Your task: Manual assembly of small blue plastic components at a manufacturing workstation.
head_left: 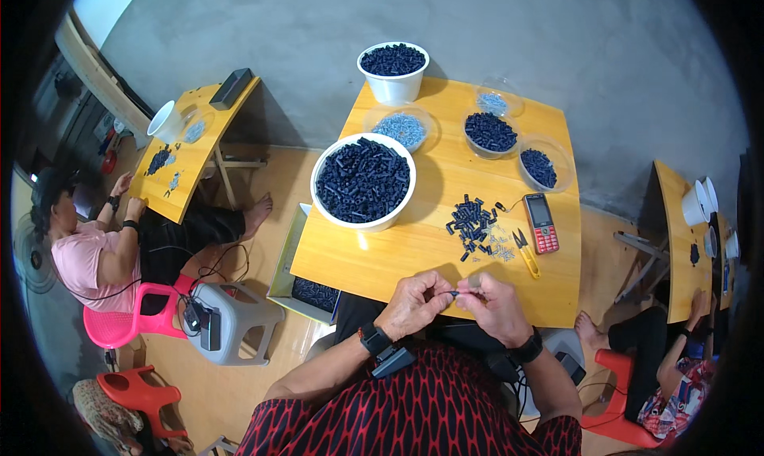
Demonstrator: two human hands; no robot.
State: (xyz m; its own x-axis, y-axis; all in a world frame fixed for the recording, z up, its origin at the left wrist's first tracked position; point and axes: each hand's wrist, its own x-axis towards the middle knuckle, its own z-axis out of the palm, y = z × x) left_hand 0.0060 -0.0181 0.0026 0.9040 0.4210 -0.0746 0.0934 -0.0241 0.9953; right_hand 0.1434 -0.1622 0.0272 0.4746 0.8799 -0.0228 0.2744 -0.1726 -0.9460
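My left hand (415, 303) and my right hand (500, 306) meet above the table's near edge, fingertips closed in a pinch. Between them is a small dark blue piece (454, 294), mostly covered by the fingers. A wrap sits on one right fingertip. Just beyond the hands lies a loose pile of short, dark tube-like plastic parts (471, 220), with tiny pale pieces (500, 247) scattered beside it. Yellow-handled thread snips (527, 255) and a red-and-black keypad phone (542, 224) rest to the right. A white tub (380, 224) heaped with dark parts stands left of the pile.
Another white tub (396, 91) stands at the back. Transparent bowls hold silvery small parts (399, 129) and dark parts (490, 132). A box (280, 285) of dark parts sits below the table's left edge. People work at side tables, one in a pink shirt (99, 269).
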